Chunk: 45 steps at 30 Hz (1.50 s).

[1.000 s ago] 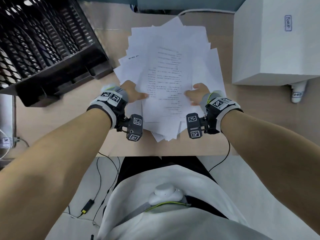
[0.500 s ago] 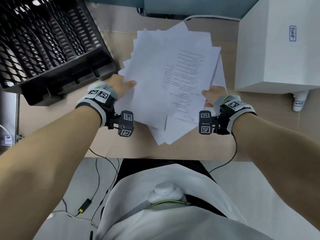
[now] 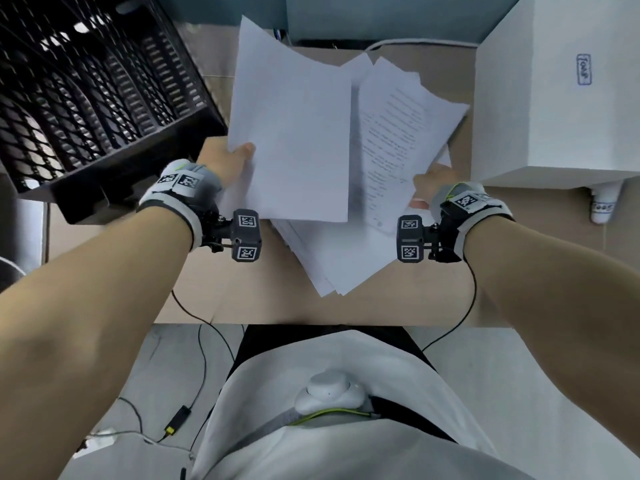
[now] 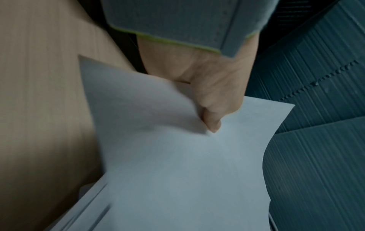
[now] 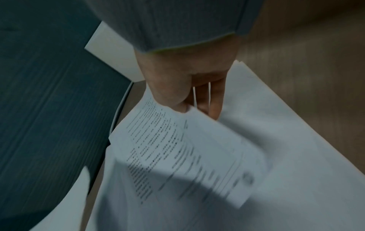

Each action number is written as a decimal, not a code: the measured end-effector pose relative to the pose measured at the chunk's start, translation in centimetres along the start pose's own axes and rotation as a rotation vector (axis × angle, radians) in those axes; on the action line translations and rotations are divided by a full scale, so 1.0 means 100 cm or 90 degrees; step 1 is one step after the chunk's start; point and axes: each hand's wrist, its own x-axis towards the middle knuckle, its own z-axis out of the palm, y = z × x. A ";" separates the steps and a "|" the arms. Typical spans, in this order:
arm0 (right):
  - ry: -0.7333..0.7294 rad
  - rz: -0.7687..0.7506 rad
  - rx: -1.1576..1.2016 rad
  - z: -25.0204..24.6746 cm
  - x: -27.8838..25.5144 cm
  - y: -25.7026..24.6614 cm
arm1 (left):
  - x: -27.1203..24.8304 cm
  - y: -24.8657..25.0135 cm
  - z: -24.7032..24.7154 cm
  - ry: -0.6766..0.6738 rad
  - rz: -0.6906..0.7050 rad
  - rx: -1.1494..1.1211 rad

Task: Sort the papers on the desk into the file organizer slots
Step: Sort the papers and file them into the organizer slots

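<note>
My left hand (image 3: 235,161) pinches the left edge of a blank white sheet (image 3: 291,133), thumb on top (image 4: 212,123), and holds it lifted and tilted above the desk. My right hand (image 3: 433,181) pinches the near edge of a printed sheet (image 3: 398,133) between thumb and fingers (image 5: 214,106), raised off the pile. A fanned pile of white papers (image 3: 322,258) lies on the tan desk (image 3: 242,299) beneath both sheets. The black mesh file organizer (image 3: 86,98) with several upright slots stands at the back left, just left of the blank sheet.
A large white box (image 3: 554,98) stands at the right, close to the printed sheet. A small white bottle (image 3: 602,206) lies under its near edge. A teal partition (image 3: 381,15) runs along the back. Cables hang below the desk's near edge.
Both hands have lifted their sheets off the pile and drawn them apart; the blank sheet in my left hand has risen and tilted up toward the organizer side.
</note>
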 end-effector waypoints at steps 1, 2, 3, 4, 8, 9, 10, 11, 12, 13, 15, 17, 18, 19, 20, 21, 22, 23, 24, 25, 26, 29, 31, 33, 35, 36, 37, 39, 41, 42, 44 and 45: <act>-0.038 -0.012 0.013 0.007 -0.004 -0.007 | -0.001 0.001 0.005 -0.015 -0.002 0.016; -0.070 -0.030 0.020 0.015 -0.006 -0.011 | -0.001 0.001 0.012 -0.030 -0.004 0.028; -0.091 -0.047 -0.006 0.021 -0.008 -0.014 | -0.002 0.001 0.017 -0.045 -0.009 0.042; -0.098 -0.074 -0.059 0.026 -0.007 -0.015 | -0.004 0.002 0.021 -0.060 -0.010 0.065; -0.010 -0.100 -0.304 0.008 0.002 0.002 | -0.004 0.003 0.042 -0.112 -0.008 0.176; 0.008 -0.090 -0.340 -0.003 0.006 0.011 | -0.005 0.005 0.048 -0.113 -0.007 0.191; 0.022 -0.074 -0.377 -0.011 0.009 0.019 | -0.005 0.006 0.052 -0.113 -0.009 0.205; 0.038 -0.057 -0.420 -0.018 0.013 0.025 | -0.005 0.006 0.056 -0.110 -0.011 0.207; 0.051 -0.053 -0.456 -0.024 0.015 0.029 | -0.005 0.005 0.060 -0.110 -0.021 0.204; 0.062 -0.049 -0.471 -0.026 0.017 0.030 | -0.005 0.004 0.063 -0.107 -0.034 0.195; 0.070 -0.051 -0.482 -0.024 0.021 0.031 | -0.004 0.003 0.068 -0.102 -0.047 0.179; 0.074 -0.045 -0.466 -0.019 0.025 0.031 | -0.003 0.002 0.071 -0.097 -0.061 0.167; 0.082 -0.037 -0.450 -0.017 0.025 0.031 | -0.004 0.003 0.071 -0.095 -0.064 0.164; 0.091 -0.031 -0.433 -0.018 0.027 0.032 | -0.004 0.003 0.072 -0.096 -0.066 0.160; 0.094 -0.030 -0.418 -0.020 0.026 0.031 | -0.005 0.003 0.072 -0.096 -0.064 0.153; 0.090 -0.028 -0.407 -0.022 0.026 0.030 | -0.004 0.002 0.072 -0.098 -0.064 0.147; 0.081 -0.027 -0.402 -0.024 0.027 0.031 | -0.003 0.000 0.071 -0.100 -0.063 0.142; 0.075 -0.035 -0.403 -0.026 0.027 0.032 | -0.004 -0.001 0.071 -0.101 -0.063 0.135; 0.071 -0.047 -0.403 -0.027 0.026 0.032 | -0.004 -0.001 0.071 -0.099 -0.062 0.127; 0.077 -0.064 -0.397 -0.030 0.025 0.032 | -0.004 -0.001 0.071 -0.092 -0.061 0.117; 0.080 -0.071 -0.391 -0.031 0.025 0.034 | -0.005 0.000 0.071 -0.085 -0.062 0.109; 0.094 -0.111 -0.380 -0.034 0.018 0.035 | -0.010 0.003 0.070 -0.094 -0.051 0.096; 0.096 -0.098 -0.350 -0.038 0.014 0.037 | -0.011 0.005 0.070 -0.112 -0.044 0.093; 0.129 -0.088 -0.379 -0.040 0.010 0.037 | -0.015 0.008 0.067 -0.103 -0.007 0.093; 0.145 -0.116 -0.390 -0.038 0.000 0.024 | -0.020 0.016 0.062 -0.083 0.036 0.062; 0.114 -0.144 -0.337 -0.033 -0.008 0.013 | -0.021 0.022 0.062 -0.080 0.063 0.047; 0.063 -0.173 -0.252 -0.027 -0.017 0.001 | -0.024 0.028 0.061 -0.088 0.100 0.042; -0.064 -0.185 -0.006 -0.010 -0.037 -0.027 | -0.028 0.041 0.065 -0.135 0.168 0.049; -0.159 -0.168 0.170 0.004 -0.059 -0.051 | -0.038 0.056 0.070 -0.220 0.239 0.035; -0.181 -0.172 0.211 0.010 -0.067 -0.060 | -0.045 0.063 0.073 -0.264 0.273 0.024; -0.168 -0.194 0.237 0.018 -0.073 -0.070 | -0.058 0.072 0.077 -0.346 0.317 -0.005; -0.127 -0.209 0.229 0.019 -0.074 -0.072 | -0.062 0.074 0.076 -0.371 0.320 -0.030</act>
